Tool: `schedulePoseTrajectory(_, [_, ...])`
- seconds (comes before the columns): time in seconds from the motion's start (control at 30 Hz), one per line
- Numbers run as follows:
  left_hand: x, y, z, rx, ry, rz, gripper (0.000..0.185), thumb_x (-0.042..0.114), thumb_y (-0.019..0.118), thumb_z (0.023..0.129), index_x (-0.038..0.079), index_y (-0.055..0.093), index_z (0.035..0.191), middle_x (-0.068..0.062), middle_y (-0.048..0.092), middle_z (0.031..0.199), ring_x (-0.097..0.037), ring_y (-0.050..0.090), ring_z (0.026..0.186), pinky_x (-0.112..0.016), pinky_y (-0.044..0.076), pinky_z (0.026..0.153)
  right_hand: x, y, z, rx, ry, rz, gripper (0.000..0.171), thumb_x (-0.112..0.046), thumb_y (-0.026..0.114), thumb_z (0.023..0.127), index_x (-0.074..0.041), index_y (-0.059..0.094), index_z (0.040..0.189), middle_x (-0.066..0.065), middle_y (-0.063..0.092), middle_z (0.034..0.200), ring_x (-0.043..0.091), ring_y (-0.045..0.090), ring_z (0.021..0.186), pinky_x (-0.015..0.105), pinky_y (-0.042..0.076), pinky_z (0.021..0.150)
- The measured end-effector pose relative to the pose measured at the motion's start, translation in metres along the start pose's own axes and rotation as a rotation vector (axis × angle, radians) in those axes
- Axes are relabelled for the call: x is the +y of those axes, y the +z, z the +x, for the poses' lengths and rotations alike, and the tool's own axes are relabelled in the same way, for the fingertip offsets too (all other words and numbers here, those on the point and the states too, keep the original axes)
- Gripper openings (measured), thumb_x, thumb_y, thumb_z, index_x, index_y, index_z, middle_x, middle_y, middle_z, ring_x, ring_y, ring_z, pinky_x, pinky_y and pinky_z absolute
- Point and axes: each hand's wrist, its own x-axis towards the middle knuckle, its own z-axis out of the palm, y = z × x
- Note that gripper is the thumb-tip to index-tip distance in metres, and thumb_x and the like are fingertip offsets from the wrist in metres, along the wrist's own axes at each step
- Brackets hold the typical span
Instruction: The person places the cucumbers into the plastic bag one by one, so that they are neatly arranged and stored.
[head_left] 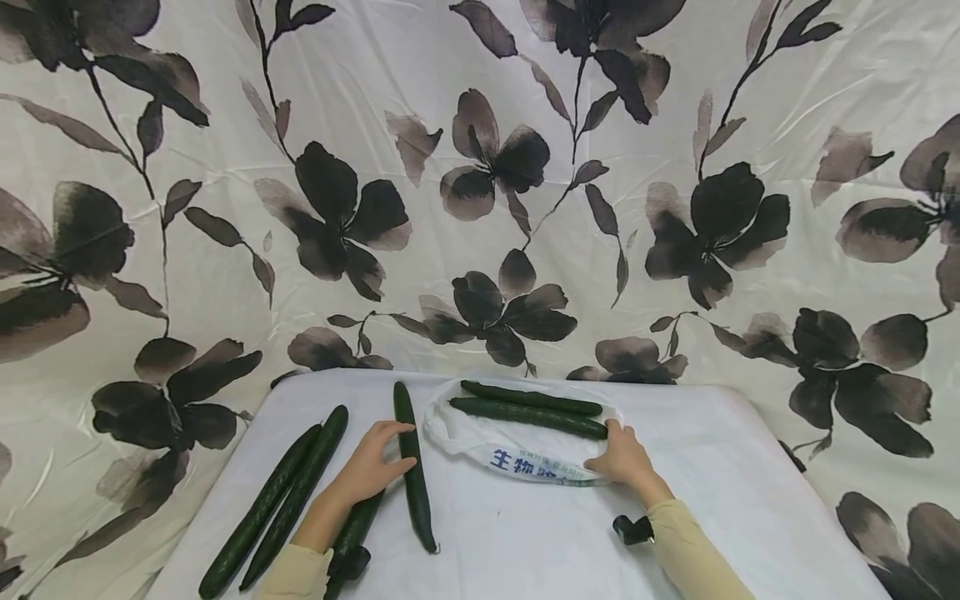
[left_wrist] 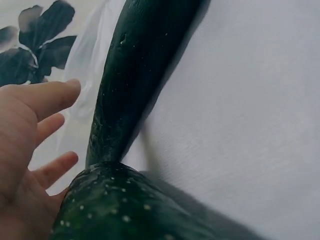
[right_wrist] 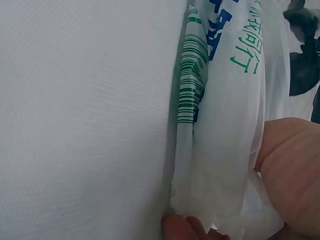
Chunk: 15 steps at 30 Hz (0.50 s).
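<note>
While the left hand (head_left: pixel 372 465) lies over one cucumber (head_left: pixel 414 467) near the front of the white table (head_left: pixel 525 542), its fingers are stretched rather than curled, resting on the dark skin without closing round it. That cucumber runs lengthwise away from the person, one tip toward the near edge, the other toward the backdrop. A second cucumber (head_left: pixel 352 533) lies under the same wrist, partly hidden by the sleeve. To the left, two more cucumbers (head_left: pixel 281 500) lie side by side, touching, slanting from the near left corner up toward the middle. The right hand (head_left: pixel 622 457) pinches the edge of a white plastic bag (head_left: pixel 517 462) printed with blue characters. Farther back, inside the bag's opening, two cucumbers (head_left: pixel 528 410) lie crosswise, their long axes running left to right. That makes six cucumbers, one bag.

The left wrist view adds the spread fingers (left_wrist: pixel 47 97) just beside the cucumber (left_wrist: pixel 132 80), and the pale bumps on the nearer cucumber (left_wrist: pixel 115 205). The right wrist view shows the bag (right_wrist: pixel 225 125) bunched between thumb and fingers (right_wrist: pixel 287 160), with green barcode stripes and green lettering that the head view misses. Behind everything hangs a floral cloth (head_left: pixel 480 167).
</note>
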Motion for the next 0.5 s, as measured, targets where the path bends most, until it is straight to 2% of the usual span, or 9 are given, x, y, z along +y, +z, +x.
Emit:
schedulePoseTrajectory(0.13, [0.0, -0.002, -0.001, -0.011, -0.045, -0.012, 0.055, 0.017, 0.074, 0.088, 0.004, 0.052, 0.136, -0.022, 0.044, 0.134, -0.04, 0.05, 0.118, -0.053, 0.043, 0.096, -0.003, 0.0, -0.001, -0.002, -0.003, 0.026, 0.089, -0.027, 0.084, 0.074, 0.014, 0.037, 0.136, 0.035, 0.045, 0.12, 0.051, 0.055, 0.1, 0.058, 0.046, 0.085])
schedulePoseTrajectory(0.27, [0.003, -0.004, 0.009, 0.017, -0.098, -0.029, 0.06, 0.018, 0.073, 0.089, 0.003, 0.046, 0.14, -0.027, 0.042, 0.134, -0.041, 0.054, 0.11, -0.051, 0.047, 0.089, -0.002, 0.001, -0.001, 0.016, -0.013, 0.037, 0.088, -0.028, 0.083, 0.075, 0.015, 0.036, 0.136, 0.036, 0.045, 0.12, 0.051, 0.054, 0.101, 0.059, 0.045, 0.086])
schedulePoseTrajectory(0.5, [0.001, -0.004, 0.03, 0.063, -0.216, -0.073, 0.066, 0.015, 0.072, 0.088, -0.002, 0.039, 0.143, -0.032, 0.038, 0.137, -0.05, 0.05, 0.115, -0.055, 0.046, 0.092, 0.001, 0.005, -0.001, 0.036, -0.027, 0.041, 0.087, -0.027, 0.082, 0.075, 0.017, 0.036, 0.135, 0.037, 0.045, 0.119, 0.051, 0.054, 0.1, 0.059, 0.045, 0.087])
